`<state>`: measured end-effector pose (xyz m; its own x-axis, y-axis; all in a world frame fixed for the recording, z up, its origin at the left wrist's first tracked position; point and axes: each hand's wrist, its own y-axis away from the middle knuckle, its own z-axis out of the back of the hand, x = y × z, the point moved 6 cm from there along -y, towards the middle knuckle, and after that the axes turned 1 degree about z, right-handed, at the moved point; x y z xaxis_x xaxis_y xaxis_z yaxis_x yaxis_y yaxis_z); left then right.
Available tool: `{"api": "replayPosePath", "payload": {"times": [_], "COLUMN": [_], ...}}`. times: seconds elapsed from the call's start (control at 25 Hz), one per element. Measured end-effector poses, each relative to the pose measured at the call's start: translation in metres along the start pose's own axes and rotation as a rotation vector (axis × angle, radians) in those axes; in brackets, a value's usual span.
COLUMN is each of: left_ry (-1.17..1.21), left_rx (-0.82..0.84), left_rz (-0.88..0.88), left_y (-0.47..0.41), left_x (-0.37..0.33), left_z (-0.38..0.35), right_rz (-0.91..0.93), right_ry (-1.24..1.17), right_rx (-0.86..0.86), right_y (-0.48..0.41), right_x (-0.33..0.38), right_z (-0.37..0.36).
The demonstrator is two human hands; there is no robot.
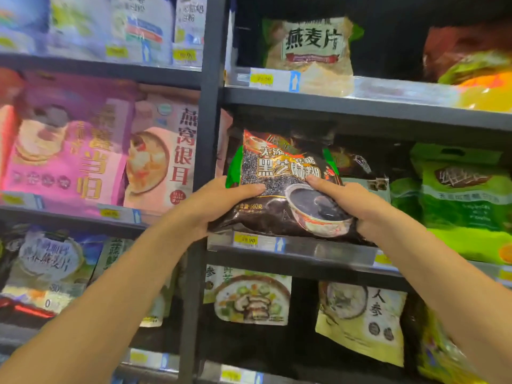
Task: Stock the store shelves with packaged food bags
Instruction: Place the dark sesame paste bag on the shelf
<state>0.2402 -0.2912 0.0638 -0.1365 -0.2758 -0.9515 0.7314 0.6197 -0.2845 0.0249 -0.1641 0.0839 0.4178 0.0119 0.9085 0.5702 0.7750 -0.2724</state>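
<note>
A black sesame paste bag [279,176] with green edges and a bowl picture stands at the front of the middle shelf [302,249]. My left hand [219,203] grips its lower left side, thumb across the front. My right hand [349,200] grips its lower right corner, thumb on the front. The bag leans slightly back into the shelf, above the yellow price tag [245,239]. Another dark bag [357,164] sits behind it to the right.
Green bags [465,200] fill the same shelf to the right. An oatmeal bag [310,45] stands on the shelf above. Pink bags [91,151] fill the left bay beyond the dark upright post [207,120]. Soup-mix bags [252,295] sit on the shelf below.
</note>
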Motion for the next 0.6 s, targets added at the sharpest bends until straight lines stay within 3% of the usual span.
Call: {"api": "replayPosePath", "payload": {"times": [0.32,0.6], "left_ry": [-0.456,-0.453], "left_rx": [-0.173,-0.260], "left_rz": [-0.134,-0.106], "left_y": [-0.049,-0.073], "left_x": [-0.004,0.021], "left_z": [0.003,0.006], "right_rz": [-0.012,-0.068], "right_ry": [-0.094,-0.018], "right_rx": [-0.012,-0.003], "right_y": [-0.048,-0.083], "right_x": [-0.012,-0.039], "right_z": [-0.004,-0.025]}}
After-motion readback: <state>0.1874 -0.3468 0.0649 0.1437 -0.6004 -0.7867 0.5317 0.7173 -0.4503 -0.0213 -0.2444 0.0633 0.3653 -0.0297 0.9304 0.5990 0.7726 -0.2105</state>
